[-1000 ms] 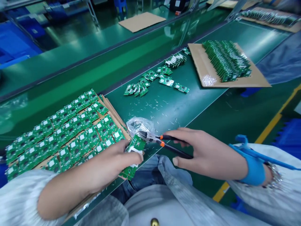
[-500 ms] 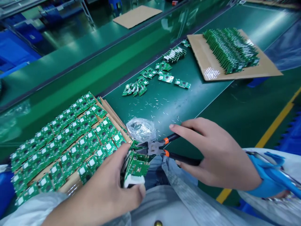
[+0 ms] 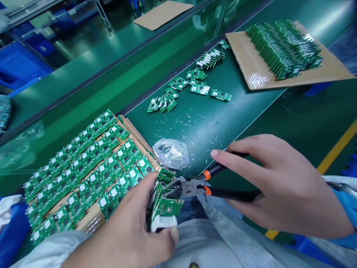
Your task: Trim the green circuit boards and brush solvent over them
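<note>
My left hand [image 3: 131, 223] is closed round a small stack of green circuit boards [image 3: 169, 206], with a white connector [image 3: 164, 222] at the near end. In my right hand [image 3: 281, 186] are cutting pliers [image 3: 192, 187] with black handles and orange bands. The plier jaws point left and lie against the upper part of the held boards; whether they touch a lead is too small to tell. Just beyond the jaws, a clear plastic bag [image 3: 171, 153] with thin metal bits rests on the green bench.
Rows of circuit boards [image 3: 92, 149] cover cardboard at the left. Loose boards [image 3: 199, 88] and cut wire bits [image 3: 192, 126] lie on the green bench [image 3: 234, 115]. A cardboard sheet [image 3: 255, 80] with densely stacked boards [image 3: 281, 48] stands at the far right.
The view has shifted slightly. My right hand and the pliers appear a little further right and the handles somewhat closer together. My left hand keeps hold of the boards.
</note>
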`<state>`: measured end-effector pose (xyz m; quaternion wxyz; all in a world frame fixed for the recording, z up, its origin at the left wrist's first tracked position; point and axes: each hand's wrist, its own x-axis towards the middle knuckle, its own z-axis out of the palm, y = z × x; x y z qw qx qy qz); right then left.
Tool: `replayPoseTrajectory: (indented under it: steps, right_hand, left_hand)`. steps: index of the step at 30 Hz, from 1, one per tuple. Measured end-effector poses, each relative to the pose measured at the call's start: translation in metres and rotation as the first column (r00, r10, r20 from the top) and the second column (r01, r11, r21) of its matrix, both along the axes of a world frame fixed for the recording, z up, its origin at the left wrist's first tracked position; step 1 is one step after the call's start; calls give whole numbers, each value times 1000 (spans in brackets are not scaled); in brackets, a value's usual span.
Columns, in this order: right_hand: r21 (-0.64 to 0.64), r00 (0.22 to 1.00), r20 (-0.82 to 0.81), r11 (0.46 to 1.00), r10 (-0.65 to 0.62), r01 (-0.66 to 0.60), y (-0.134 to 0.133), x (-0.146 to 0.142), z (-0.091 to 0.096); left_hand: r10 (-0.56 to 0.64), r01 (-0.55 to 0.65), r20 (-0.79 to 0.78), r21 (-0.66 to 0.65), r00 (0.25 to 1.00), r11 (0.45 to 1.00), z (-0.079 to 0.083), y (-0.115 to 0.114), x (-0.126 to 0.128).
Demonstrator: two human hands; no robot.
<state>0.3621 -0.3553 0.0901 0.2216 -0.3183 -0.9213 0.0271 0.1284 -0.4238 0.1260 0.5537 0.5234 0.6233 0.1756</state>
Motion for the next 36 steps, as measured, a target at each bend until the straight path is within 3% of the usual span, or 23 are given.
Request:
replayPoseTrajectory:
  steps: [5, 9, 21, 25, 28, 30, 33, 36]
  right_hand:
    - [46, 1000, 19, 999, -9, 8, 1, -3, -1]
    - [22, 1000, 19, 1000, -20, 20, 0, -4, -3]
    - [-40, 999, 6, 998, -42, 42, -6, -9, -4]
    - [-188, 997, 43, 979, -69, 76, -3, -8, -5]
    - [-361, 999, 14, 931, -41, 44, 1, -8, -5]
    - [-412, 1000, 4, 911, -26, 26, 2, -9, -6]
    - [-366, 998, 56, 930, 1, 19, 3, -10, -8]
    - [-302, 994, 113, 953, 14, 21, 4, -10, -6]
  left_hand:
    - [114, -112, -72, 33, 991, 993, 0, -1, 9]
    - [101, -99, -29, 66, 994, 993, -7, -2, 9]
    - [182, -169, 100, -128, 978, 977, -11, 1, 13]
    - [252, -179, 247, -283, 936, 942, -13, 5, 12]
    - [295, -155, 364, -368, 883, 917, -15, 5, 9]
    - [331, -144, 398, -431, 856, 891, -17, 5, 7]
    - [397, -164, 395, -506, 828, 847, -20, 3, 6]
    - [409, -165, 401, -519, 820, 839, -23, -1, 3]
